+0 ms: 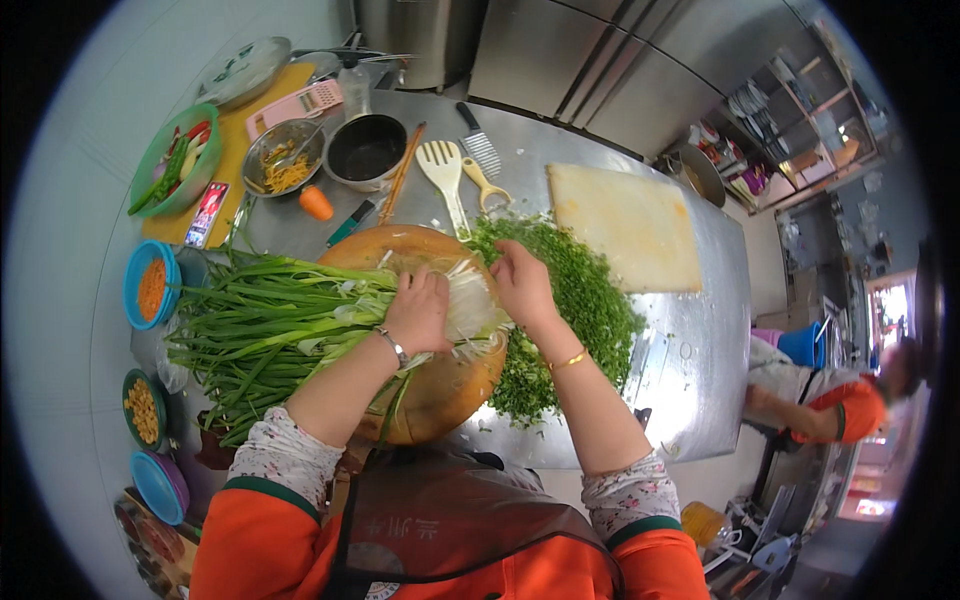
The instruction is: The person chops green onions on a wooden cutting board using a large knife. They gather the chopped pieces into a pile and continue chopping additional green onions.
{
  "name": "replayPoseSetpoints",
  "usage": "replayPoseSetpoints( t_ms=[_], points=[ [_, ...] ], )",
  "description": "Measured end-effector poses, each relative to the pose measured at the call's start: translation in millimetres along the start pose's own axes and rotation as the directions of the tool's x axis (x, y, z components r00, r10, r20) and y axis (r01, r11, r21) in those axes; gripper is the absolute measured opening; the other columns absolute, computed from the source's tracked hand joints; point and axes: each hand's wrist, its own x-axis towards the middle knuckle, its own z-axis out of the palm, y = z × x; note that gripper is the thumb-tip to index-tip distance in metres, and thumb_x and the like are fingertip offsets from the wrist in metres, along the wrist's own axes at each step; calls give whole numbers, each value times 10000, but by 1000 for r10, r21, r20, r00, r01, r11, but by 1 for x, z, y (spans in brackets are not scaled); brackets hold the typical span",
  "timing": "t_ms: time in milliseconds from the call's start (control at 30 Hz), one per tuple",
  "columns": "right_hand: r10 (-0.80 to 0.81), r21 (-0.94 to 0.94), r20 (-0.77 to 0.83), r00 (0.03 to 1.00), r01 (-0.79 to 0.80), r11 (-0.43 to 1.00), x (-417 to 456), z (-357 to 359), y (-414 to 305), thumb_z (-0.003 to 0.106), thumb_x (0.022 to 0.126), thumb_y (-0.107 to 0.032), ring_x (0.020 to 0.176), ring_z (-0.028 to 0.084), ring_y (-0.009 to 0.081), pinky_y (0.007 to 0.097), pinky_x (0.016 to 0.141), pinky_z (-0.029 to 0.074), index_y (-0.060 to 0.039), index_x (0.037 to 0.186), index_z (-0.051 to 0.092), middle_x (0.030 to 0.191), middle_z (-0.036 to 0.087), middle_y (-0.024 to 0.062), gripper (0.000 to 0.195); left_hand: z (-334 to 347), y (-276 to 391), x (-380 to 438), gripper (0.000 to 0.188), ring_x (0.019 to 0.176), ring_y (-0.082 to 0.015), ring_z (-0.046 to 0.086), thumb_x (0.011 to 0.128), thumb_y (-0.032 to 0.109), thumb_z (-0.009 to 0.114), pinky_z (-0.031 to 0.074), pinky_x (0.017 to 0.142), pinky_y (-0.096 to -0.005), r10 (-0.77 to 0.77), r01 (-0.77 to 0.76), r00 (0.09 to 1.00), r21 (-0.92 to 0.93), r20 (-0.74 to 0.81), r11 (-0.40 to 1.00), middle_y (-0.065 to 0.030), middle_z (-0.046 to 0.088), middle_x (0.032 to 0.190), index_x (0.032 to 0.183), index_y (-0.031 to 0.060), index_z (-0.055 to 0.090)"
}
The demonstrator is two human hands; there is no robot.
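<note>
A large bunch of green onions (277, 322) lies across a round wooden chopping block (442, 405), its white ends pointing right. My left hand (418, 311) rests on the bunch near those white ends, fingers curled over the stalks. Just right of the white ends, my right hand (521, 283) is raised with bent fingers, near the block's edge; whether it pinches anything is not clear. A wide heap of chopped greens (577, 300) lies on the steel table right of the block, partly behind my right forearm.
A pale cutting board (622, 225), a crinkle-cut knife (480, 146), a peeler (484, 186), a slotted turner (446, 176) and a black-lined pot (366, 150) lie beyond the block. Bowls, including a green basin (180, 165), line the left side. Another person (832, 409) is at the far right.
</note>
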Motion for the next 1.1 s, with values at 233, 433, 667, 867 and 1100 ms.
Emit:
replayPoseSetpoints(
  t_ms=[233, 433, 667, 867, 1100],
  points=[
    [175, 22, -34, 984, -174, 984, -111, 13, 29, 541, 820, -45, 865, 593, 358, 420, 740, 489, -2, 1173, 496, 1011, 575, 201, 358, -5, 6, 10, 1043, 1141, -311, 480, 523, 453, 837, 362, 985, -394, 6, 8, 984, -81, 176, 997, -186, 507, 1184, 1286, -59, 344],
    [371, 2, -12, 929, -371, 929, -168, 3, 30, 562, 840, -110, 897, 568, 370, 422, 777, 482, 0, 1272, 414, 1164, 497, 221, 470, -15, -2, 9, 1254, 1268, -380, 374, 538, 565, 813, 285, 1068, -432, 115, -85, 958, -120, 264, 989, -263, 373, 1361, 1407, -89, 189],
    [385, 169, 2, 923, -380, 909, -169, 12, 29, 555, 869, -150, 689, 614, 254, 362, 662, 497, 34, 1196, 500, 854, 651, 150, 379, -29, -35, 56, 1184, 1386, -379, 217, 635, 652, 720, 199, 1137, -404, 214, -114, 917, -293, 336, 949, -282, 230, 1470, 1407, -92, 219],
    [377, 265, 211, 902, -424, 866, -168, 51, 32, 521, 898, -185, 707, 634, 226, 352, 664, 504, 40, 969, 619, 792, 653, 150, 255, -26, -19, 115, 915, 1382, -321, 255, 834, 591, 545, 217, 1122, -360, 187, 61, 875, -485, 446, 873, -249, 267, 1473, 1404, -71, 272],
    [569, 568, 524, 633, -758, 320, -153, 54, 30, 483, 912, -143, 778, 617, 180, 298, 689, 513, -9, 1130, 547, 947, 637, 84, 264, -6, -36, 93, 1046, 1419, -331, 168, 797, 654, 551, 173, 1144, -373, 298, -66, 793, -410, 531, 910, -267, 180, 1507, 1426, -101, 193]
  ],
)
